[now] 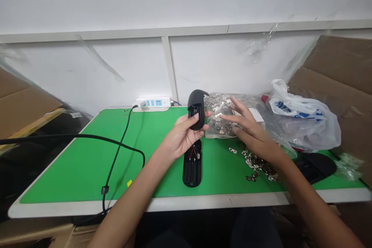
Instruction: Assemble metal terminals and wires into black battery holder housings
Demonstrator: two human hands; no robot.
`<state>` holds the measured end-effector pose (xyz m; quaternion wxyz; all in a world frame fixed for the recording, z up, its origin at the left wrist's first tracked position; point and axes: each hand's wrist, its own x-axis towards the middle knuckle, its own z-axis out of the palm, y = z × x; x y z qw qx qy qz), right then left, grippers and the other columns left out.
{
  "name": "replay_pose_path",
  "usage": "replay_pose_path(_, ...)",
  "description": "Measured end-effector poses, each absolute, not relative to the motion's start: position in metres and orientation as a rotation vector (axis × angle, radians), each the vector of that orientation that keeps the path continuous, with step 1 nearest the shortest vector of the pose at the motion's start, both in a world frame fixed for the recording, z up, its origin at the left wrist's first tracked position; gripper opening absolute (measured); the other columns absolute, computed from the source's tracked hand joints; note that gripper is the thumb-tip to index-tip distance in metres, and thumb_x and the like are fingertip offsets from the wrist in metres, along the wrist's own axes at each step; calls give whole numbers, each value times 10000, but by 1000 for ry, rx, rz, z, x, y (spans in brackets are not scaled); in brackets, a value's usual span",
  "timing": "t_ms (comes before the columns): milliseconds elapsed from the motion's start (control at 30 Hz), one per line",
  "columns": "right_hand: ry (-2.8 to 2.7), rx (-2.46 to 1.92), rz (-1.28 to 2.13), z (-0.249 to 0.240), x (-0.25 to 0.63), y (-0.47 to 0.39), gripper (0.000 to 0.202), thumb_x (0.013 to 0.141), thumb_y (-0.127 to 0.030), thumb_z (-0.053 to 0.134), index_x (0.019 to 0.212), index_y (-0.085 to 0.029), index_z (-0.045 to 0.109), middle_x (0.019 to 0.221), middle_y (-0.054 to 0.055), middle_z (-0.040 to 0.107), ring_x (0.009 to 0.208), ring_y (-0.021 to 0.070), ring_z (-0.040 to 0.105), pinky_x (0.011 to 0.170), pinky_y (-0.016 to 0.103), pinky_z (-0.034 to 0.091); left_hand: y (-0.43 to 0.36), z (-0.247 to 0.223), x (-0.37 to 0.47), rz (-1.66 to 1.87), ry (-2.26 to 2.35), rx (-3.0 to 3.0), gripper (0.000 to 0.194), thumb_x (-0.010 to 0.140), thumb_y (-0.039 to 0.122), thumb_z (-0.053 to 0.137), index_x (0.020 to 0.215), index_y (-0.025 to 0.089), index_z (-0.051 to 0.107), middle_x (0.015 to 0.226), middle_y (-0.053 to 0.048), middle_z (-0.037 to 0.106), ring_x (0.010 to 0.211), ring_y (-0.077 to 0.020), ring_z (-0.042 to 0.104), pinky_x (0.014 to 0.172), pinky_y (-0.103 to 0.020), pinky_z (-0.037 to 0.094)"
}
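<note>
My left hand [183, 136] grips a black plastic housing [196, 99] with a curved top, thumb pressed on its recessed face. Below that hand, a long black battery-compartment shell [192, 172] with red wires lies on the green mat. My right hand [251, 130] has its fingers spread and appears to hold nothing. It hovers in front of a clear bag of small metal pieces [218, 113]; whether a fingertip touches the bag I cannot tell. Under my right hand and wrist lies a loose pile of small metal contact pieces [258, 166].
A white power strip [157, 102] with a plugged-in cable sits at the back edge. Black cable [116, 159] crosses the left of the green mat [75, 170]. At right are a white plastic bag [305, 120] and another black shell [316, 166]. Cardboard [337, 69] flanks the table.
</note>
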<state>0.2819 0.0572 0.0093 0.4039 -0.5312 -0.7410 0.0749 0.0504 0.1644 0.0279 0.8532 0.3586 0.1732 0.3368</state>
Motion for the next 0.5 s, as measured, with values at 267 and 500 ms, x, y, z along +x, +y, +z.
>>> replay_pose_path(267,-1907,-2105,-81,-47,261,-5,333,1054,-278,525,1325,-179,691,1173,128,743,1063,306,746,791,415,623,108,-2,77,644,454,1057,365,933,352,743,1210,161,601,1140,-113,765,711,-136,730,672,-252,525)
replay_pose_path(500,-1833,-2173,-154,-62,249,6,320,1078,-305,507,1265,-201,744,1174,95,770,1069,282,751,842,394,610,132,-30,65,708,745,1310,329,812,284,566,1124,180,587,1003,-51,752,653,-136,640,655,-288,422)
